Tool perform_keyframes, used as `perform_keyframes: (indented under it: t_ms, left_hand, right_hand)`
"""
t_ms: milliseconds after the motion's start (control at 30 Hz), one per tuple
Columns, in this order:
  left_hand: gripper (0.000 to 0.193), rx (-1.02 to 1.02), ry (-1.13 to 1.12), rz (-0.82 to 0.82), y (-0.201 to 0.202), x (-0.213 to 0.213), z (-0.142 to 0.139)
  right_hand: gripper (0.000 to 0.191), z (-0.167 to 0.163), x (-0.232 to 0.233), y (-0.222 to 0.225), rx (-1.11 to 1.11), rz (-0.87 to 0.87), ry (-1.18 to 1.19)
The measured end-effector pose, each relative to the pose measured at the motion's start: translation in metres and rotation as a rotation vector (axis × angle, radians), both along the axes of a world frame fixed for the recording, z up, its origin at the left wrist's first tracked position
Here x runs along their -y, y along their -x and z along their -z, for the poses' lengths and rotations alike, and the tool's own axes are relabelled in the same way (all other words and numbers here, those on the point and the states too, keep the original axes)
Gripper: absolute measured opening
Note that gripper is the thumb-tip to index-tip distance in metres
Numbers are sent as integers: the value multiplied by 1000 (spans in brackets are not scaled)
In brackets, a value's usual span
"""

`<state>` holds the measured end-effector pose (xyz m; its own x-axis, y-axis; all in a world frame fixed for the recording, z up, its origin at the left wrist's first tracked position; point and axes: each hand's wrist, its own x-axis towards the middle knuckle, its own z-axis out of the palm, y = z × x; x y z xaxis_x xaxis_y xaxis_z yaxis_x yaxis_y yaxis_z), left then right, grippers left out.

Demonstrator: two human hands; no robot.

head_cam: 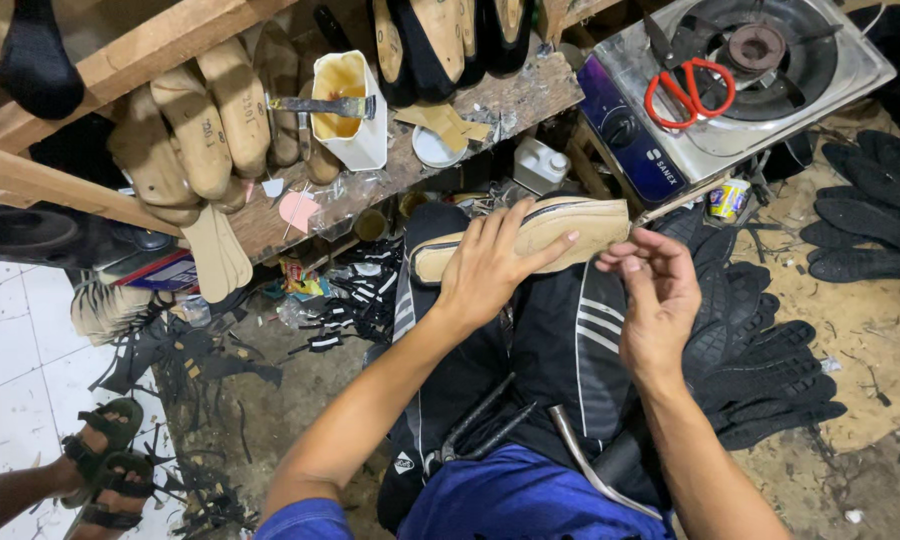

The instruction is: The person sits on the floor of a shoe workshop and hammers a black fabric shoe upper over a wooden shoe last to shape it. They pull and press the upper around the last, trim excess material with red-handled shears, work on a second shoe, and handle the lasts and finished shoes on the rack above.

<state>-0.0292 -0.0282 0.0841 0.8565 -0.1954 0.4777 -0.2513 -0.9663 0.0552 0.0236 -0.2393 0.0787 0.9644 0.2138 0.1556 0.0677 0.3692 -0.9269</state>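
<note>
Gripping the tan, black-edged shoe sole [530, 235] steady, the left hand [490, 270] should hold firm; right hand [650, 300], at three o'clock, pinches narrow, seemingly empty.

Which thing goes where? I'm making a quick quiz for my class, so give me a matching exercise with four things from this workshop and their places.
Things:
1. scissors
2. shoe sole
3. glue pot
4. pile of black soles

Places:
A. on the wooden shelf
B. on the gas stove
C. on the floor, right of the person's legs
D. under the left hand, above the lap

Pairs: 1-B, 2-D, 3-A, 4-C
</note>
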Motion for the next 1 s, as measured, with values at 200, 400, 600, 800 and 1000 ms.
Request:
perform_keyframes:
  t_ms: [200,400,600,800,1000]
  left_hand:
    - [68,-137,-70,-26,-13,2,4]
    - [61,-154,513,139,-9,-12,-14]
    - [56,-152,1133,279,-17,-31,-15]
    - [39,309,1582,168,18,-51,10]
    - [64,0,1502,78,52,-52,39]
  right_hand:
    - [28,5,-17,-11,107,-98,229]
    - [57,-28,-24,-17,599,-157,957]
    - [70,-47,-53,-4,1125,-305,1480]
    - [84,-50,-57,-9,1144,-387,1557]
    - [95,-52,-59,-15,1078,-486,1535]
